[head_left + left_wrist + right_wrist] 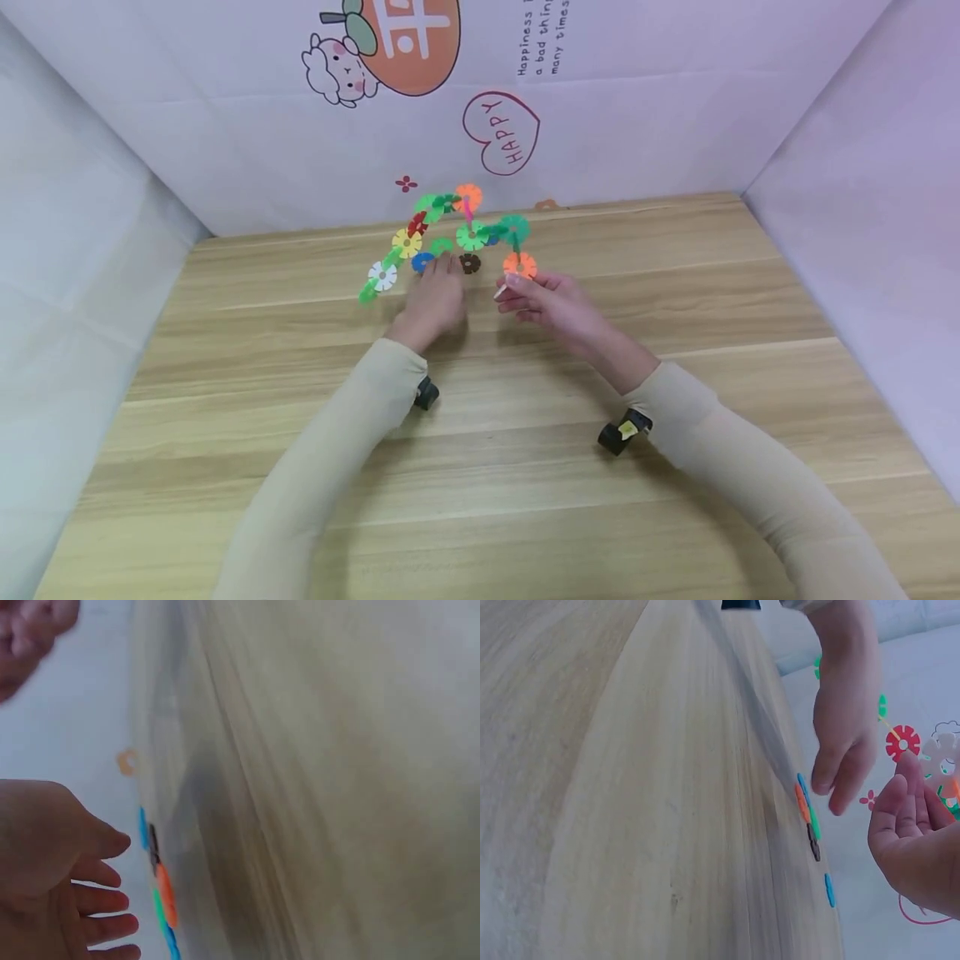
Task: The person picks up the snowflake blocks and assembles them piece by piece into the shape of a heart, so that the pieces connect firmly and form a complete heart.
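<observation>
My right hand (pixel 558 310) pinches a white slotted plastic disc (pixel 501 292) between thumb and fingers. Beside the fingertips is an orange disc (pixel 520 266), the end of a raised chain of interlocked snowflake discs. That chain arches leftward through a light green disc (pixel 472 236) and a yellow disc (pixel 407 243) to a white one (pixel 382 276). My left hand (pixel 437 302) reaches low beside several loose discs, among them a blue disc (pixel 422 262) and a dark brown disc (pixel 470 263). In the left wrist view, that hand's fingers are relaxed, with an orange disc (pixel 166 894) lying beyond them.
A wood-grain table (pixel 487 517) spreads beneath both arms. Behind it stands a pale printed backdrop (pixel 637 125), with white side panels left and right. Small black cameras, such as the right wrist's camera (pixel 617 437), hang below the sleeves.
</observation>
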`<state>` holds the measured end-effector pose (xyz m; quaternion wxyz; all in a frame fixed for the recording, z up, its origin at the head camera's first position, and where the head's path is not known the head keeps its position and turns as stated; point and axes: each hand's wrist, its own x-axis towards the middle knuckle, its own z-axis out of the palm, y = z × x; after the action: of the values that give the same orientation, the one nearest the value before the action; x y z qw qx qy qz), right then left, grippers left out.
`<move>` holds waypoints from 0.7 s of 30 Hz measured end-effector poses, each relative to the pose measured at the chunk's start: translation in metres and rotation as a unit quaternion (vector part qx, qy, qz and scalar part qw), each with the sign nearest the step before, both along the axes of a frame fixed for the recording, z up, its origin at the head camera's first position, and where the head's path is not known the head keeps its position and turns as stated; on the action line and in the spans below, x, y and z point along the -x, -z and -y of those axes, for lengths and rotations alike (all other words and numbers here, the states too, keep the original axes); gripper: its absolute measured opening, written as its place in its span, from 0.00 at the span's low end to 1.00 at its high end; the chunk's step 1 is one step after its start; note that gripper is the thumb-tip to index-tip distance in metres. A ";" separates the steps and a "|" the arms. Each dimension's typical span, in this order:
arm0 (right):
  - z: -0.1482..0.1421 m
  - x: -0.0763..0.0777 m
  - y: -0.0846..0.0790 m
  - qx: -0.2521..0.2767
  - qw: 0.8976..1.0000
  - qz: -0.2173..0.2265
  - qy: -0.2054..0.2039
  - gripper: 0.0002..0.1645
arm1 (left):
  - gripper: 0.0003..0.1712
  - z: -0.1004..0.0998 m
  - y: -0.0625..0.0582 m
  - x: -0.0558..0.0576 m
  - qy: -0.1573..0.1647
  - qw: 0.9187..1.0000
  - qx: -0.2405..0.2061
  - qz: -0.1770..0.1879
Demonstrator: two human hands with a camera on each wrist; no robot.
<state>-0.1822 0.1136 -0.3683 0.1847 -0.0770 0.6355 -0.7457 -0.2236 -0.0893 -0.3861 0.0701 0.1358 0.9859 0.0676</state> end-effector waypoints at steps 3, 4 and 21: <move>-0.002 0.000 0.000 0.000 1.000 -0.007 -0.001 0.14 | 0.40 0.002 0.002 0.007 0.000 1.000 0.026 0.015; -0.003 0.001 0.000 -0.002 1.000 -0.009 -0.001 0.13 | 0.37 0.003 0.002 0.009 0.000 0.999 0.028 0.015; -0.001 0.005 0.002 -0.036 0.999 0.005 -0.001 0.16 | 0.20 0.013 0.008 0.000 -0.047 0.995 -0.084 -0.030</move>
<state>-0.1868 0.1142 -0.3707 0.1916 -0.0673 0.6609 -0.7224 -0.2235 -0.1020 -0.3939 0.0253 0.0964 0.9837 0.1495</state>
